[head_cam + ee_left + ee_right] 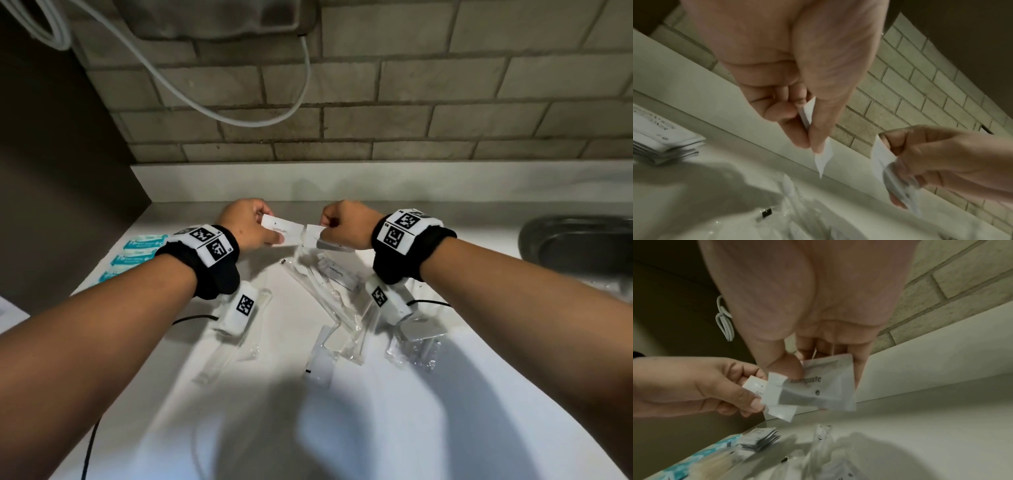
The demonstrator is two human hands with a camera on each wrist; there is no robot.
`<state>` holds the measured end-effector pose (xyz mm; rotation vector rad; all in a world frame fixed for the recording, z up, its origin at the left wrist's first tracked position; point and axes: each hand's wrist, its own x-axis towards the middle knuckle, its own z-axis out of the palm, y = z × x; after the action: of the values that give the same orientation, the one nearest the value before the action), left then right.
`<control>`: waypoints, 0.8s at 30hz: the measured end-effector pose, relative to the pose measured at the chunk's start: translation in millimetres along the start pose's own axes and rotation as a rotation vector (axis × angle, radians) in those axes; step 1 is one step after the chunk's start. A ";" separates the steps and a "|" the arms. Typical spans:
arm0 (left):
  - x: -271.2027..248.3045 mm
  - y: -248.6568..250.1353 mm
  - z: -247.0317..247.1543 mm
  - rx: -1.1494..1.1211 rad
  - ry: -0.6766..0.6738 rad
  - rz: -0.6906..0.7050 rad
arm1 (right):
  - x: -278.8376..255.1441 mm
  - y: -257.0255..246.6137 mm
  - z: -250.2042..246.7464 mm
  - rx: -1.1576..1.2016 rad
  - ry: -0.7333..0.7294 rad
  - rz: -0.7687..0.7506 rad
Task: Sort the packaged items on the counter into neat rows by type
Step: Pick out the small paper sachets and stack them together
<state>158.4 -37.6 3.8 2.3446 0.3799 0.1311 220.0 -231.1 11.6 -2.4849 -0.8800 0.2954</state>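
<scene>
I hold two white toothpaste sachets in the air above the counter [394, 411], near the middle of the head view; my left hand [245, 224] pinches one sachet [282, 230] between thumb and curled fingers, and my right hand [346, 222] pinches the other sachet [313, 236] the same way; the two packets meet or overlap at their near ends, though the left wrist view shows a gap between them, so I cannot tell whether they touch; in the right wrist view the word "toothpaste" reads on the right-hand packet [826, 386]. Below my hands, in the centre of the head view, clear-wrapped toothbrush packs [329, 294] lie scattered and crossing one another on the white top; at the left edge teal packets [137, 255] lie side by side in a row; in the lower left of the right wrist view a small stack of white sachets [760, 438] sits beside them; a metal sink [579, 243] shows at the right edge; a tiled wall [411, 102] with a looping white cable [239, 116] fills the upper part.
</scene>
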 end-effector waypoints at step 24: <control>3.1 0.4 22.5 -0.140 -0.187 0.018 | 15.2 18.5 31.0 -0.313 -0.350 0.186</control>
<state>166.1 -51.9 -12.2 2.2004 0.2493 -0.0513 230.6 -222.4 -25.1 -2.8659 -0.8854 0.7232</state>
